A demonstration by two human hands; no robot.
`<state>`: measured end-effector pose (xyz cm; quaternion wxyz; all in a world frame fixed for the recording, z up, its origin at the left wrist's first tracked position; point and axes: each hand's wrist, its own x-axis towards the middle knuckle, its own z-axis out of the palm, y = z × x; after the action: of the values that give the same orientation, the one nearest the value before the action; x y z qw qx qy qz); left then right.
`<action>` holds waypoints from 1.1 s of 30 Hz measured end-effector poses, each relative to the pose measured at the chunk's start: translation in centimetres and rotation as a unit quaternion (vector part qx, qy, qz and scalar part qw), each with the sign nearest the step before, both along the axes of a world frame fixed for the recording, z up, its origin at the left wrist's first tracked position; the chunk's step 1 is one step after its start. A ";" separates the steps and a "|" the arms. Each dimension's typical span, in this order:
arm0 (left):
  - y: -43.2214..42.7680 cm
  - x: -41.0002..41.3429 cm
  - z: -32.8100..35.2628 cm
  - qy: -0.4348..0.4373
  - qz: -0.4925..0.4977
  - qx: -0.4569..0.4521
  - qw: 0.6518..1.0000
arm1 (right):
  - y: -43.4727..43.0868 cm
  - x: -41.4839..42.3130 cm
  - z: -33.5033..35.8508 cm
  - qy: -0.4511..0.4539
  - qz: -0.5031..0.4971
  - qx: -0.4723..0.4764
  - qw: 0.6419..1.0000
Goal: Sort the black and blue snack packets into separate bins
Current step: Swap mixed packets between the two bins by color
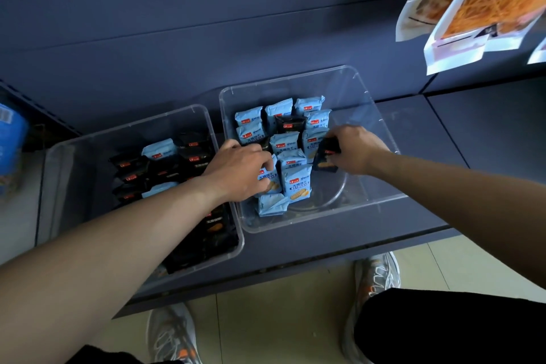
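Observation:
Two clear plastic bins stand side by side on a dark shelf. The left bin (74,154) holds mostly black packets (130,162) and two blue ones (159,149). The right bin (369,115) holds several blue packets (295,183), with one black packet (289,124) among them. My right hand (357,151) pinches a black packet (325,156) inside the right bin. My left hand (236,171) reaches over the bins' shared edge, its fingers curled onto a blue packet (267,177); another dark packet (264,143) shows just beyond its fingers.
Large orange snack bags (484,0) hang at the upper right. A blue package (10,139) stands at the far left. The dark shelf edge (295,272) runs below the bins, with my shoes (378,275) on the tiled floor beneath.

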<state>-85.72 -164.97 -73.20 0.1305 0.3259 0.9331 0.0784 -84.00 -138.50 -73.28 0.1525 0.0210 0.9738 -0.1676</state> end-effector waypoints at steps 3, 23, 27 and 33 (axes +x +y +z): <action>-0.9 -0.1 2.1 -0.030 0.012 0.042 0.999 | -0.3 0.1 3.8 0.061 0.002 -0.018 0.998; -23.6 3.5 3.9 -0.041 0.275 0.053 0.959 | -22.9 0.2 7.8 0.041 0.162 -0.129 0.977; -21.8 1.5 2.3 -0.045 0.236 0.066 0.968 | -24.0 -0.9 5.8 0.044 0.198 -0.061 0.977; -18.5 0.1 -0.8 -0.034 0.155 -0.015 0.987 | -22.8 -1.8 3.4 0.063 0.209 -0.068 0.973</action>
<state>-85.60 -183.46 -74.01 0.1539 0.1728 0.9683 0.0945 -85.80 -161.35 -69.88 0.1237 -0.2042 0.9505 -0.1990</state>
